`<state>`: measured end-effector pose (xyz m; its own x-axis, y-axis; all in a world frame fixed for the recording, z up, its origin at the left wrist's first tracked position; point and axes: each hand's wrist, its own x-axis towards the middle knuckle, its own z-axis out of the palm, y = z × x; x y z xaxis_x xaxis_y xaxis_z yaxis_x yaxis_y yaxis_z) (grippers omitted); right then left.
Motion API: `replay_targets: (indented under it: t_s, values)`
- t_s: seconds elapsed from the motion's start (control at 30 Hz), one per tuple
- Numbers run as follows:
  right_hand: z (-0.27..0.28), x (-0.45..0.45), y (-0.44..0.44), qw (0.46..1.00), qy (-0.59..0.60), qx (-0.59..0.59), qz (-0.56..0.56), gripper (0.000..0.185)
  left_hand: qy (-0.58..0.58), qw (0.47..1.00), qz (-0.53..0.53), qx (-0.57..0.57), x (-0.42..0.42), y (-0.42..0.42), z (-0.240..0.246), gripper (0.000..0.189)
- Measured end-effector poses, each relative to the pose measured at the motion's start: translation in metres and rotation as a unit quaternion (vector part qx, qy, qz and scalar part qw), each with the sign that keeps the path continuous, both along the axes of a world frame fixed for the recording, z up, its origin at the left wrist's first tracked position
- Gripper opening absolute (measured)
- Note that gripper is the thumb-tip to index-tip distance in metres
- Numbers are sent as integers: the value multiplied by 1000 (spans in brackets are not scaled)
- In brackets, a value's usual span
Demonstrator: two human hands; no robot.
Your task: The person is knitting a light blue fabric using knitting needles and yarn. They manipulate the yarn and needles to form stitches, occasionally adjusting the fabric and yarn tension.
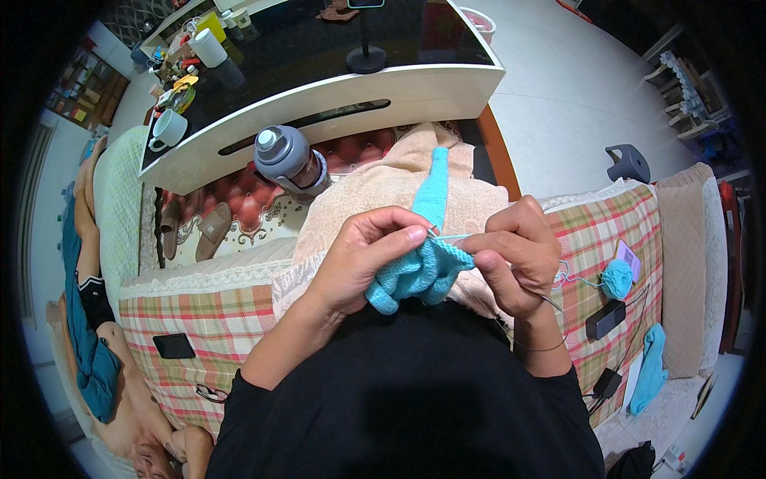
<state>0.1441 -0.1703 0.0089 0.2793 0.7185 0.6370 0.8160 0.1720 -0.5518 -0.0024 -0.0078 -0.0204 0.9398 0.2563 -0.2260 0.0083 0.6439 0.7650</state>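
Observation:
My left hand (372, 248) pinches the upper edge of a turquoise knitted piece (416, 269), close to a needle tip. At the piece's other end, my right hand (519, 257) grips the knitting needle, mostly hidden by the fingers. A thin needle cable (547, 348) loops below my right wrist. Turquoise yarn runs between the hands along the stitches. Beyond them, a narrow knitted length (432, 191) lies over a beige towel (359, 200) on my lap. To the right, a ball of turquoise yarn (616, 278) rests on the plaid sofa cover (574, 224).
A large grey bottle (287, 158) stands before the black-topped table (287, 54), which holds a white mug (169, 129). A black power adapter (605, 320) and a turquoise knitted piece (648, 371) lie right. Glasses (211, 393) and a dark flat device (173, 346) lie left, near a reclining person (128, 383).

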Motion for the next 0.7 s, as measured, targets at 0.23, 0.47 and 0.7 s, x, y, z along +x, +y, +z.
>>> replay_targets:
  t_s: [0.23,0.47,0.7]
  values:
    - [-6,-6,7,989,-132,0,-74,28,-10,995,44,90,2,-7,0,17]
    - [-9,1,6,992,-92,12,-87,29,-9,993,39,115,3,-4,2,23]
    - [-7,7,5,1000,-18,15,-19,33,-3,997,7,81,2,-3,1,22]
